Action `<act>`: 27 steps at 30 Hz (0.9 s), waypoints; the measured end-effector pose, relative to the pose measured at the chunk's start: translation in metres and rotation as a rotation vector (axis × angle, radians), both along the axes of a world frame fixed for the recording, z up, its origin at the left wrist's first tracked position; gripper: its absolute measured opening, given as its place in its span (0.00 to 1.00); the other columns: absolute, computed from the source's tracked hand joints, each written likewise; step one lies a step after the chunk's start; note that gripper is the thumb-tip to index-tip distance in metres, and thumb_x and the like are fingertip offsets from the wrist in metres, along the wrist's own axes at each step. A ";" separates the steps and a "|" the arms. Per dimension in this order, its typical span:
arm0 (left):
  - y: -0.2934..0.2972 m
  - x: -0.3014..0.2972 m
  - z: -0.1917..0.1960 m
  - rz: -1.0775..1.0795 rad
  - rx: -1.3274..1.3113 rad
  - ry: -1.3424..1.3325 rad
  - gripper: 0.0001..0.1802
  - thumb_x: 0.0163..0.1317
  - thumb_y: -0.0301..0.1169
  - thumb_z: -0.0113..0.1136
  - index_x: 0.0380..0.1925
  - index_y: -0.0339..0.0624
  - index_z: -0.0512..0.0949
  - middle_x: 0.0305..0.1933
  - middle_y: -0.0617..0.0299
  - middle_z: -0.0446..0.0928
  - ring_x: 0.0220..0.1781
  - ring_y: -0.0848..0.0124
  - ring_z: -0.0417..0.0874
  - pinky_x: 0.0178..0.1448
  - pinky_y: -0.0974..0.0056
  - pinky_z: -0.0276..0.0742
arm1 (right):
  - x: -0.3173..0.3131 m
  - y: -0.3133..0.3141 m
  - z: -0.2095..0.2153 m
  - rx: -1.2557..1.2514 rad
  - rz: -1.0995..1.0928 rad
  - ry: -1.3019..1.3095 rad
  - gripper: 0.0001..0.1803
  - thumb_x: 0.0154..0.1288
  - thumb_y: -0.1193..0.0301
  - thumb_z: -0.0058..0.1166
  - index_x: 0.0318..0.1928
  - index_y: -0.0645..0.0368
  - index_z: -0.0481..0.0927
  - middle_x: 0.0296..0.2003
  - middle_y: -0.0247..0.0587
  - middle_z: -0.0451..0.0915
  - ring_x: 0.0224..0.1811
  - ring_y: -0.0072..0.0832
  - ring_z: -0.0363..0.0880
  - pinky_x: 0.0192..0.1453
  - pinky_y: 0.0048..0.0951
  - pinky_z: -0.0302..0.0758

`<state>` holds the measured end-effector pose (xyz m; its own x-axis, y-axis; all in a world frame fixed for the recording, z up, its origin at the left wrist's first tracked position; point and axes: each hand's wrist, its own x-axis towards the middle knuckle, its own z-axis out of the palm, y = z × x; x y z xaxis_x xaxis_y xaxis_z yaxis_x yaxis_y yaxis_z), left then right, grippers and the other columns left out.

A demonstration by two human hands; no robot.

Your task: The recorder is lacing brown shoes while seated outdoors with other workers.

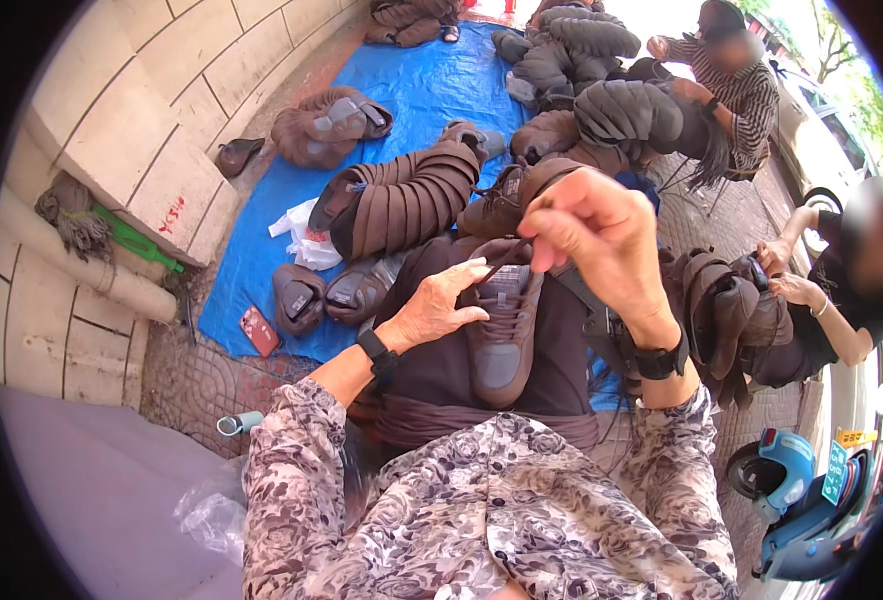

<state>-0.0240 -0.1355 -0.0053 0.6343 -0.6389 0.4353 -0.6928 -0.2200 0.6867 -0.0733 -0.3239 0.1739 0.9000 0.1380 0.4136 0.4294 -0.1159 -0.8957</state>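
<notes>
A brown and grey lace-up shoe (502,352) lies on my lap, its grey toe pointing toward me. My left hand (433,312) is at the shoe's left side, thumb and forefinger apart, the fingertips touching near its opening. Above the shoe's right side my right hand (601,240) is raised, thumb and forefinger pinched together on a dark shoelace. The lace (506,250) runs over the top of the opening toward the left fingertips. Just beyond my hands is another brown shoe (494,208), partly hidden by the right hand.
Nested stacks of brown shoe uppers (411,195) cover a blue tarp (431,85). Loose shoes (299,298) and a pink phone (258,331) lie left. Two people work at right, one handling a shoe stack (726,310). A wall (171,120) borders the left; a blue scooter (811,500) stands lower right.
</notes>
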 end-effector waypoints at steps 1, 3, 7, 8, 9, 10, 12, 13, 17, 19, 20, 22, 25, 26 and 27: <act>0.000 -0.001 0.004 -0.002 -0.019 -0.005 0.29 0.44 0.29 0.69 0.49 0.35 0.71 0.53 0.47 0.72 0.55 0.55 0.74 0.59 0.59 0.70 | 0.002 0.001 -0.001 -0.127 0.023 -0.115 0.05 0.58 0.76 0.58 0.31 0.65 0.76 0.18 0.33 0.77 0.19 0.15 0.77 0.22 0.18 0.71; 0.005 -0.002 0.012 0.051 -0.052 -0.168 0.28 0.45 0.29 0.69 0.47 0.36 0.71 0.50 0.47 0.72 0.53 0.53 0.73 0.58 0.56 0.70 | 0.007 -0.002 0.003 -0.254 0.019 -0.145 0.05 0.58 0.76 0.59 0.29 0.63 0.76 0.17 0.31 0.76 0.18 0.13 0.75 0.21 0.18 0.69; 0.016 0.003 0.046 0.119 0.229 -0.922 0.22 0.46 0.26 0.61 0.45 0.55 0.75 0.31 0.60 0.64 0.35 0.64 0.69 0.41 0.61 0.70 | 0.030 -0.019 -0.004 -0.116 0.033 -0.107 0.05 0.58 0.76 0.58 0.29 0.63 0.77 0.16 0.29 0.72 0.18 0.12 0.70 0.23 0.17 0.67; 0.015 0.004 0.052 0.035 0.410 -0.962 0.21 0.50 0.27 0.57 0.46 0.61 0.75 0.31 0.62 0.62 0.35 0.67 0.68 0.42 0.63 0.68 | 0.029 -0.017 -0.005 -0.114 0.033 -0.110 0.05 0.58 0.76 0.58 0.29 0.63 0.77 0.16 0.29 0.72 0.18 0.12 0.70 0.23 0.17 0.67; 0.008 0.008 0.054 0.034 0.412 -0.965 0.21 0.50 0.27 0.57 0.46 0.61 0.75 0.31 0.62 0.62 0.35 0.67 0.68 0.42 0.63 0.68 | 0.027 -0.013 -0.005 -0.152 0.033 -0.131 0.04 0.58 0.76 0.58 0.29 0.63 0.77 0.16 0.30 0.72 0.18 0.13 0.70 0.23 0.17 0.67; -0.002 0.010 0.057 0.055 0.301 -1.149 0.22 0.52 0.28 0.55 0.48 0.64 0.75 0.31 0.64 0.62 0.35 0.68 0.67 0.43 0.63 0.67 | 0.025 -0.009 -0.004 -0.190 0.035 -0.152 0.04 0.58 0.76 0.58 0.29 0.62 0.77 0.16 0.30 0.72 0.18 0.13 0.71 0.23 0.18 0.68; -0.014 0.015 0.063 0.073 0.186 -1.333 0.22 0.54 0.29 0.52 0.49 0.68 0.75 0.31 0.66 0.61 0.36 0.70 0.65 0.44 0.64 0.66 | 0.025 -0.006 -0.003 -0.231 0.038 -0.193 0.04 0.57 0.75 0.58 0.30 0.62 0.78 0.17 0.31 0.73 0.19 0.14 0.72 0.23 0.18 0.68; -0.019 0.018 0.067 0.088 0.208 -1.343 0.21 0.56 0.29 0.51 0.50 0.65 0.74 0.30 0.69 0.61 0.35 0.72 0.64 0.44 0.66 0.64 | 0.026 -0.007 -0.004 -0.228 0.044 -0.213 0.04 0.57 0.75 0.58 0.30 0.62 0.78 0.17 0.32 0.74 0.19 0.14 0.72 0.23 0.18 0.68; -0.030 0.019 0.075 0.124 0.226 -1.329 0.12 0.55 0.30 0.53 0.40 0.54 0.76 0.27 0.72 0.63 0.33 0.73 0.66 0.43 0.66 0.63 | 0.028 -0.017 -0.011 -0.084 0.077 -0.137 0.03 0.58 0.76 0.58 0.30 0.63 0.78 0.19 0.31 0.76 0.20 0.13 0.71 0.24 0.17 0.68; -0.034 0.021 0.075 0.109 0.183 -1.302 0.07 0.50 0.31 0.56 0.31 0.48 0.77 0.25 0.67 0.63 0.29 0.71 0.67 0.39 0.65 0.63 | 0.033 -0.026 -0.023 0.090 0.086 -0.093 0.05 0.60 0.76 0.56 0.29 0.62 0.77 0.22 0.29 0.76 0.21 0.11 0.69 0.24 0.15 0.65; -0.033 0.021 0.077 0.107 0.185 -1.302 0.07 0.50 0.31 0.56 0.31 0.48 0.77 0.25 0.67 0.63 0.29 0.71 0.67 0.39 0.65 0.63 | 0.037 -0.032 -0.030 0.093 0.086 -0.093 0.05 0.60 0.76 0.56 0.29 0.62 0.77 0.22 0.29 0.76 0.21 0.11 0.69 0.24 0.15 0.65; -0.028 0.019 0.081 0.073 0.192 -1.206 0.07 0.46 0.30 0.59 0.28 0.47 0.76 0.27 0.65 0.64 0.32 0.69 0.68 0.40 0.63 0.62 | 0.044 -0.042 -0.047 0.224 -0.039 0.011 0.06 0.62 0.75 0.55 0.27 0.61 0.76 0.22 0.31 0.77 0.21 0.11 0.68 0.23 0.14 0.63; -0.033 0.019 0.090 0.090 0.199 -0.832 0.05 0.42 0.28 0.60 0.22 0.43 0.75 0.30 0.62 0.65 0.35 0.65 0.68 0.45 0.58 0.62 | 0.049 -0.062 -0.108 0.174 -0.222 0.119 0.09 0.62 0.72 0.56 0.25 0.60 0.74 0.20 0.30 0.76 0.20 0.11 0.68 0.22 0.15 0.62; -0.034 0.019 0.087 0.090 0.202 -0.828 0.05 0.42 0.28 0.60 0.22 0.43 0.75 0.30 0.62 0.65 0.35 0.65 0.68 0.45 0.58 0.62 | 0.046 -0.066 -0.128 0.069 -0.300 0.180 0.10 0.61 0.72 0.56 0.24 0.60 0.73 0.20 0.29 0.76 0.20 0.12 0.68 0.21 0.16 0.63; -0.034 0.019 0.081 0.111 0.203 -0.596 0.05 0.40 0.27 0.59 0.21 0.42 0.74 0.31 0.61 0.66 0.37 0.63 0.68 0.47 0.57 0.62 | 0.039 -0.059 -0.143 0.013 -0.342 0.196 0.11 0.61 0.72 0.57 0.24 0.61 0.73 0.19 0.31 0.76 0.19 0.14 0.69 0.22 0.18 0.64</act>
